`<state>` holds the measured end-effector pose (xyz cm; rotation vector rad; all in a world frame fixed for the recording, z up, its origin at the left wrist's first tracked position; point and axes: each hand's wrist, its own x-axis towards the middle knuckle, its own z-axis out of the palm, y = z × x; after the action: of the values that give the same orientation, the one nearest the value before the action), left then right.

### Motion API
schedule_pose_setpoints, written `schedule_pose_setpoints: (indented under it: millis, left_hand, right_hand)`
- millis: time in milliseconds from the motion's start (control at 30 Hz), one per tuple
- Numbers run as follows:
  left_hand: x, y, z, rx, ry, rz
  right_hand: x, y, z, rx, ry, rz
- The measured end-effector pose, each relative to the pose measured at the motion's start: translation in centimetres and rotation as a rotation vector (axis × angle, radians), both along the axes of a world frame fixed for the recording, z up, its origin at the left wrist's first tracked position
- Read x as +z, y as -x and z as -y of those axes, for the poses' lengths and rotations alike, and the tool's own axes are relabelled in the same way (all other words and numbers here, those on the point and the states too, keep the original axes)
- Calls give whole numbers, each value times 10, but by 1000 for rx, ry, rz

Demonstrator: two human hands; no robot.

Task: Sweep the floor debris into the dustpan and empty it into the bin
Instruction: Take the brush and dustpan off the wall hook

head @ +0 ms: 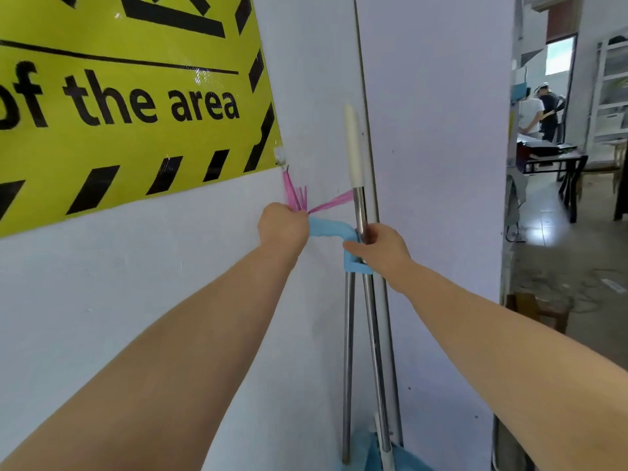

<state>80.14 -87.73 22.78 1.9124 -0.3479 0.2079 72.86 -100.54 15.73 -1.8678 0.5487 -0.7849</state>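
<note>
A broom with a metal pole (359, 205) and a white top grip stands upright against the white wall. Beside it a second metal pole (347, 351) runs down to a blue dustpan (387, 457) at the bottom edge. A blue handle (328, 227) curves from that pole toward the left. My right hand (379, 248) is closed around the broom pole at the blue clip. My left hand (283, 226) grips the end of the blue handle, at pink plastic string (295, 195) that hangs from a small wall hook (281, 158).
A yellow and black warning banner (129, 96) covers the wall at upper left. A thin conduit (365, 96) runs up the wall corner. To the right an opening shows a tiled floor (557, 266) with scattered debris, a dark table (550, 161), shelving and two people far off.
</note>
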Motion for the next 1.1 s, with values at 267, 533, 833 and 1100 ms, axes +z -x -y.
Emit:
schedule_pose_setpoints:
  millis: [267, 533, 833, 1100]
  left_hand:
    - [1, -21, 14, 95, -84, 39]
    - [20, -18, 20, 156, -111, 116]
    - [30, 5, 22, 112, -138, 226]
    - [-18, 40, 10, -89, -173, 261]
  right_hand:
    - [-7, -19, 9, 121, -101, 107]
    - [13, -19, 15, 183, -86, 181]
    - [22, 13, 14, 162, -71, 219]
    - [-24, 70, -5, 3, -135, 182]
